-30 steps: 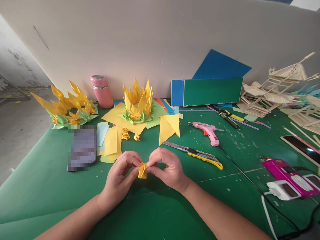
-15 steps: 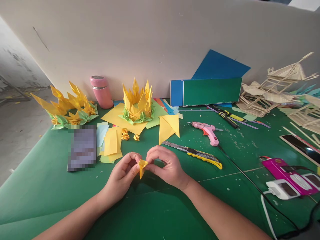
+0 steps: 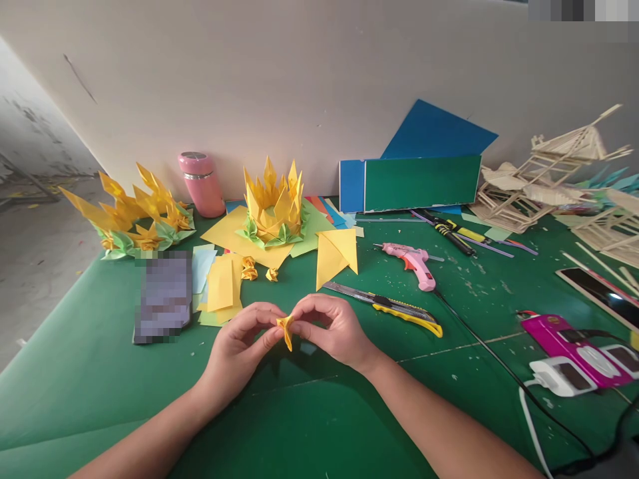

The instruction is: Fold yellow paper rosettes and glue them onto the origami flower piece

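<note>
Between my two hands is a small folded piece of yellow paper (image 3: 285, 326), with a point hanging downward. My left hand (image 3: 245, 339) pinches its left side between thumb and fingers. From the right, my right hand (image 3: 332, 329) pinches the other side, fingers curled over. Just beyond lie small yellow paper roses (image 3: 249, 269) and a stack of yellow paper slips (image 3: 220, 285). A folded yellow sheet (image 3: 337, 256) lies past my right hand, close to the blade of a yellow-handled utility knife (image 3: 407, 314).
A yellow paper crown (image 3: 273, 206) stands at the back, with another crown (image 3: 144, 219) at left. Nearby are a pink flask (image 3: 202, 186), a phone-like pixelated slab (image 3: 164, 296), a pink glue gun (image 3: 412, 263) with its cord, a magenta power strip (image 3: 574, 349) and stick models (image 3: 539, 179).
The folded yellow paper has turned and narrowed between my fingers, its lower point now leaning right. Both hands stay in nearly the same place.
</note>
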Motion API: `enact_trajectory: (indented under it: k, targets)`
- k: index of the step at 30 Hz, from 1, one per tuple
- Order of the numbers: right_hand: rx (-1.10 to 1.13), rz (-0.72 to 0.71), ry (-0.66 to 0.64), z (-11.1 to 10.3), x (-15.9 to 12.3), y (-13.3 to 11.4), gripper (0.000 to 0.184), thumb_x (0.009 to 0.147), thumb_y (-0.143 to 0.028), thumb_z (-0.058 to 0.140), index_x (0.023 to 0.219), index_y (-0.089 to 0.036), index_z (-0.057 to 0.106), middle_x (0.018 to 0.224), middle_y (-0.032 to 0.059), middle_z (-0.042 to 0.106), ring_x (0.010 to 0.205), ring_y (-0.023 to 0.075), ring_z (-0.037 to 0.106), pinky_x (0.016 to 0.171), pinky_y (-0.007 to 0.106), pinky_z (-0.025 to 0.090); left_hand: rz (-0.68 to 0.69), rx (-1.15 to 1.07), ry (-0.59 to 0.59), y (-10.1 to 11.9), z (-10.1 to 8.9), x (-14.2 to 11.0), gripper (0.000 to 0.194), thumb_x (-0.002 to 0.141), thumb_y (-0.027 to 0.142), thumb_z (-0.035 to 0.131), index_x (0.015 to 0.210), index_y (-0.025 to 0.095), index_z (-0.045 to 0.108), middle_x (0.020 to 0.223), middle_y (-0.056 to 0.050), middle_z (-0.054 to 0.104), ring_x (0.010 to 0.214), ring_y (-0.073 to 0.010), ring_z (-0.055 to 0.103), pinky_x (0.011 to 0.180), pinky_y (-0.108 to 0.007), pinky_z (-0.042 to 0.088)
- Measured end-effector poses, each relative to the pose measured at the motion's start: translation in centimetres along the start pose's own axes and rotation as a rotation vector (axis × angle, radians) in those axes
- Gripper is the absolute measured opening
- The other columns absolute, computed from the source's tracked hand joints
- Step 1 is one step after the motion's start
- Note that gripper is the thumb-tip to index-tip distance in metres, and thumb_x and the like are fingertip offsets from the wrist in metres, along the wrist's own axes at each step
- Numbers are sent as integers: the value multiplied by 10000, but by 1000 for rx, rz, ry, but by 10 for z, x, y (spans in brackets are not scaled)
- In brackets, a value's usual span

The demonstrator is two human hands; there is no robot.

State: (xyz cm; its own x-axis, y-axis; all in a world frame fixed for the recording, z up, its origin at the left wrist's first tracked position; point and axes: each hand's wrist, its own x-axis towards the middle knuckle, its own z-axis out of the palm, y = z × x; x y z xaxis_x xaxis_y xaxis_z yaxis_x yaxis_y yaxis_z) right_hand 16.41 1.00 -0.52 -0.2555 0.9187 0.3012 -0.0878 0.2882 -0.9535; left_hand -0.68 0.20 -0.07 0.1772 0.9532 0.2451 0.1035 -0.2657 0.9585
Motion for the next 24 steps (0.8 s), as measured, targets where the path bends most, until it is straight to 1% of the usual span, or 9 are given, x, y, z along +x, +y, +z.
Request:
enact_trajectory:
  k: [3,7,11,13,16,18,20,24]
  targets:
    - [38,69,-7,0,0,1,258,700,-422,737,717,-180,649,728,14,643,654,127,595,623,255,528,-35,36,18,0,-1,-3,70,725,264,696,680,213,679,721,-19,688,664,-146,626,630,-236,528]
    - [116,178,-24,0,0,2,282,669,-422,762,715,-179,625,687,-11,610,606,102,545,587,237,483,-128,36,41,0,0,-4,114,700,310,708,679,202,678,645,0,680,594,-133,606,569,-217,509]
    - [230,348,-66,-1,3,3,317,608,-394,802,697,-172,593,600,-46,557,512,71,474,489,205,409,-282,-60,9,4,3,-1,201,657,384,736,691,193,687,623,7,676,564,-122,594,543,-211,506]
    - [248,427,-72,-2,4,4,324,579,-370,811,678,-167,579,576,-51,546,506,70,467,476,200,402,-356,-84,-17,7,4,1,238,635,415,746,677,187,696,590,8,670,528,-115,576,512,-205,495]
    - [238,501,-78,-3,5,6,276,576,-309,783,673,-162,570,572,-53,535,522,73,474,491,202,411,-407,-66,-40,9,4,3,258,607,431,758,645,180,711,548,2,671,483,-110,555,472,-201,474]
    - [207,489,-83,-3,5,6,210,591,-254,739,679,-161,572,584,-55,529,530,69,466,501,199,400,-408,-48,-36,8,3,3,252,594,427,760,645,183,721,558,-8,691,481,-121,571,469,-208,481]
    - [142,427,-83,-3,4,5,151,608,-208,693,676,-163,566,595,-56,518,542,66,455,511,196,384,-386,-27,-23,7,3,2,235,587,412,757,659,189,731,597,-21,720,513,-143,613,496,-223,508]
    - [10,297,-76,-1,1,4,108,646,-184,652,668,-170,547,608,-50,518,553,72,453,530,205,387,-282,50,24,5,3,2,159,605,357,731,661,209,749,657,-29,750,596,-175,671,556,-236,542]
